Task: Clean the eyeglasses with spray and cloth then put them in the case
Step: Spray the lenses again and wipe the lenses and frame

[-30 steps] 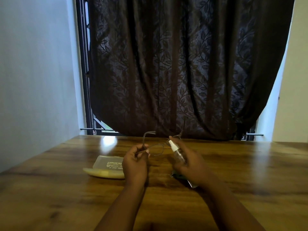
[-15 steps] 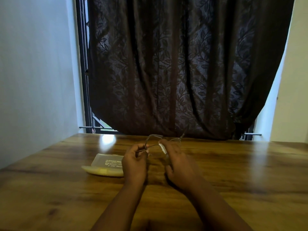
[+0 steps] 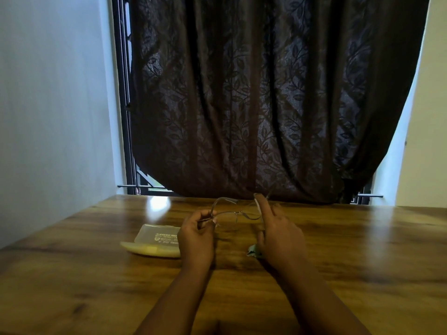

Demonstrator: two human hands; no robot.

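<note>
My left hand (image 3: 197,234) pinches the thin wire eyeglasses (image 3: 232,211) above the glossy wooden table (image 3: 362,250); my right hand (image 3: 278,235), forefinger raised, grips a spray bottle (image 3: 258,204). The translucent oblong case (image 3: 157,240) lies left of the glasses.

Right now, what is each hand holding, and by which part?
The left hand pinches the thin metal-framed eyeglasses at their left end. The right hand grips a small white-topped spray bottle, mostly hidden, index finger raised.
</note>
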